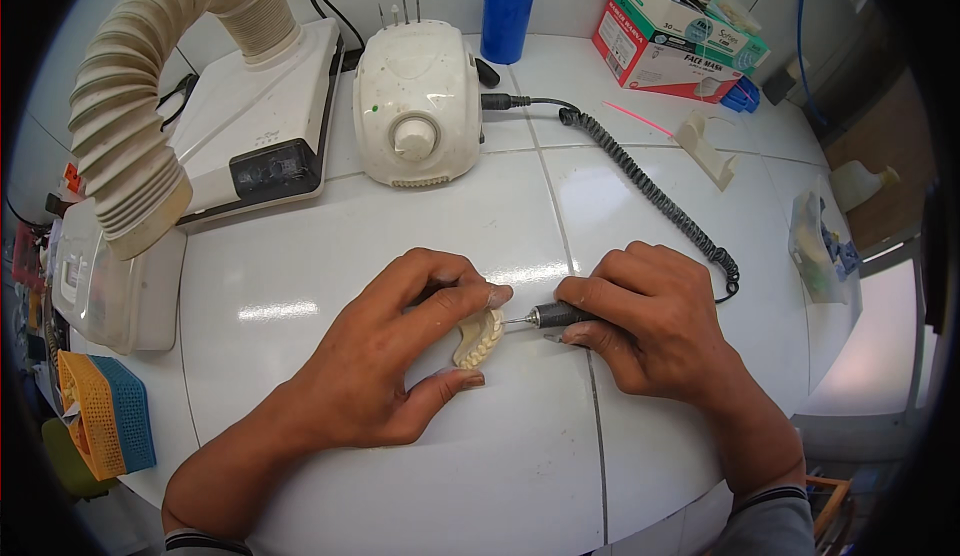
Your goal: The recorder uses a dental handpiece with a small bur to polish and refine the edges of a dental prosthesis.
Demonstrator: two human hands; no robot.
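Between the fingers and thumb of my left hand (395, 341) is a cream dental model (478, 339), an arch with a row of teeth along its right side. My right hand (650, 321) grips a dark rotary handpiece (558, 316) like a pen. Its thin metal bur (517, 320) points left and its tip reaches the model's right edge; whether it touches I cannot tell. A black coiled cord (650, 184) runs from behind my right hand to the white control unit (416, 106), which has a round knob. Both hands are low over the white tiled tabletop (500, 456).
At the left stands a white dust extractor (265, 136) with a ribbed hose (115, 116). A clear plastic box (120, 281) and yellow and blue baskets (105, 411) line the left edge. Behind are a blue cylinder (508, 21), stacked cartons (670, 41) and a cream handpiece rest (706, 149).
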